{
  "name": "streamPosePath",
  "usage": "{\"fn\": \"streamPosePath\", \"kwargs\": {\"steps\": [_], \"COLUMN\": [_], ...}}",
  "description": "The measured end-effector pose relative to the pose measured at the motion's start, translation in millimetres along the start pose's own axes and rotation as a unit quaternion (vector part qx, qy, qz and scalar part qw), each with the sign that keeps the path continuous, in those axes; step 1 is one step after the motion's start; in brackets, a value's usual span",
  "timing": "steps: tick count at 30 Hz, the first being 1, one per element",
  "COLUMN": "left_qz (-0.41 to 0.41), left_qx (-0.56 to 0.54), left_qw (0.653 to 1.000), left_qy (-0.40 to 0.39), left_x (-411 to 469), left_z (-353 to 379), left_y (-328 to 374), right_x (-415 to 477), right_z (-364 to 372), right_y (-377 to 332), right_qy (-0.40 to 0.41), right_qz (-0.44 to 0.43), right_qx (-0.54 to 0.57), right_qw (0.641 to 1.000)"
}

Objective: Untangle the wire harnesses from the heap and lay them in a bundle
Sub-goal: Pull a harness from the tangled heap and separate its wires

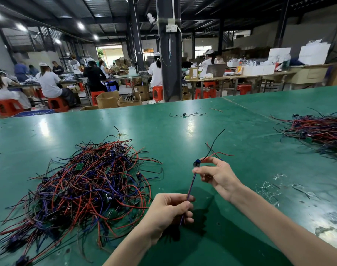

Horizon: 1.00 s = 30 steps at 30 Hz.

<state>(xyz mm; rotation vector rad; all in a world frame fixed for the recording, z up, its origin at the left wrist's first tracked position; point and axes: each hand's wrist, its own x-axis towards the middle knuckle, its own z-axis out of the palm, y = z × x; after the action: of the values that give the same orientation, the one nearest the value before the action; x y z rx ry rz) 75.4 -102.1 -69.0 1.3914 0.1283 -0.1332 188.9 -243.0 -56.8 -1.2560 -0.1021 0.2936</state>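
Nearest, the left hand (169, 210): fingers curled round the lower end of a thin red-and-purple wire harness (190, 186), thumb pressed on it, a short tail poking out below the fist. Just beyond and to its right, the right hand (217, 175): thumb and forefinger pinch the same harness at its small blue connector block (197, 163), other fingers loosely bent. The harness runs straight between the two hands; loose red and black leads fan out past the right fingertips. Close on the left of the left hand lies the tangled heap of red, black and purple wires (87, 185) on the green tabletop (183, 131). Its near strands are cut off at the bottom-left frame edge, and the small green boards buried in it are too jumbled to count. Right of the right hand: scraps of clear plastic film (269, 189), blurred. Farther right and beyond, well apart, is the laid bundle of red and black wires (321, 133), cut by the right frame edge. Straight beyond the hands, open green surface runs to one stray black harness (185, 114) near the far edge. Past that edge, on the floor, stand open brown cardboard boxes (108, 99); one holds dark items, not identifiable.
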Motion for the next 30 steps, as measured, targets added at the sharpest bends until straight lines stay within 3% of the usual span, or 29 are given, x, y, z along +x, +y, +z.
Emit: {"fn": "streamPosePath", "kwargs": {"steps": [10, 15, 20, 30], "left_qz": [0.076, 0.138, 0.124, 0.215], "left_qx": [0.131, 0.132, 0.124, 0.238], "left_qw": [0.988, 0.979, 0.98, 0.945], "left_qy": [-0.025, -0.066, -0.091, -0.06], "left_x": [-3.4, -6.0, -5.2, -8.7], "left_z": [4.0, 14.2, 13.1, 13.7], "left_y": [0.3, -4.3, -4.9, -3.1], "right_x": [8.0, 12.6, 16.7, 15.7], "right_z": [-9.1, -13.2, -17.8, -17.1], "right_y": [-0.9, -2.1, -2.5, 0.4], "right_qy": [0.005, -0.017, -0.014, -0.039], "right_qz": [0.039, 0.073, 0.055, 0.055], "right_qx": [0.021, 0.052, 0.052, 0.021], "right_qw": [0.999, 0.996, 0.997, 0.998]}}
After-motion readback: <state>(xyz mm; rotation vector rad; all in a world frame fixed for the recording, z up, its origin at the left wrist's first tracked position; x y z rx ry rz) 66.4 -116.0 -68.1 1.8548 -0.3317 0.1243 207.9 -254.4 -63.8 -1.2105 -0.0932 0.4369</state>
